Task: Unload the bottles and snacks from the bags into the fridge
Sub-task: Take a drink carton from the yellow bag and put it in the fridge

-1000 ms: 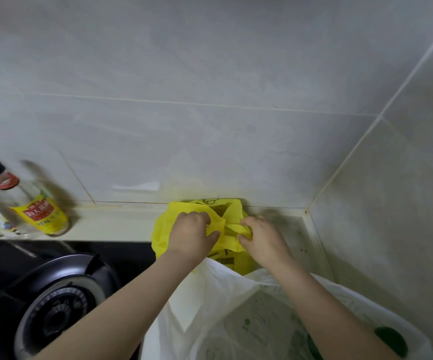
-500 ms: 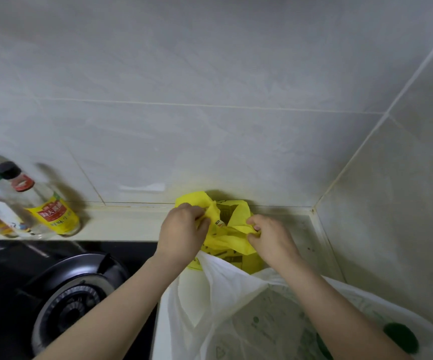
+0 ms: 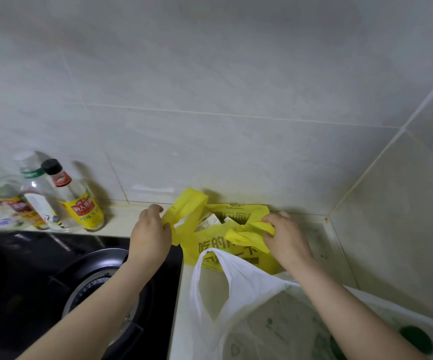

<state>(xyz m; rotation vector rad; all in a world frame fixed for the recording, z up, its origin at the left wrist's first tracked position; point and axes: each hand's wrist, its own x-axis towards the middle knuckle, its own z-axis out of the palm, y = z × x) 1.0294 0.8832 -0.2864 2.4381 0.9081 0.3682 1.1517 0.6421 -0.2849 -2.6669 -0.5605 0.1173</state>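
A yellow bag (image 3: 210, 245) with black print stands on the counter against the tiled wall. My left hand (image 3: 150, 232) grips its left handle, and my right hand (image 3: 285, 237) grips the crumpled right handle. Between them the bag's mouth is spread, showing pale packets (image 3: 209, 222) inside. Nearer to me stands a white translucent bag (image 3: 238, 294); something with a dark green cap (image 3: 415, 339) shows through it at the lower right. The fridge is out of sight.
Several condiment bottles (image 3: 80, 203) stand by the wall at the left. A black gas hob with a burner (image 3: 93, 279) lies below them. The counter ends in a tiled corner (image 3: 327, 219) on the right.
My hands have drawn apart, pulling the yellow bag's handles sideways. Its knotted top has come undone and the mouth has spread. The view has shifted right, so more bottles show.
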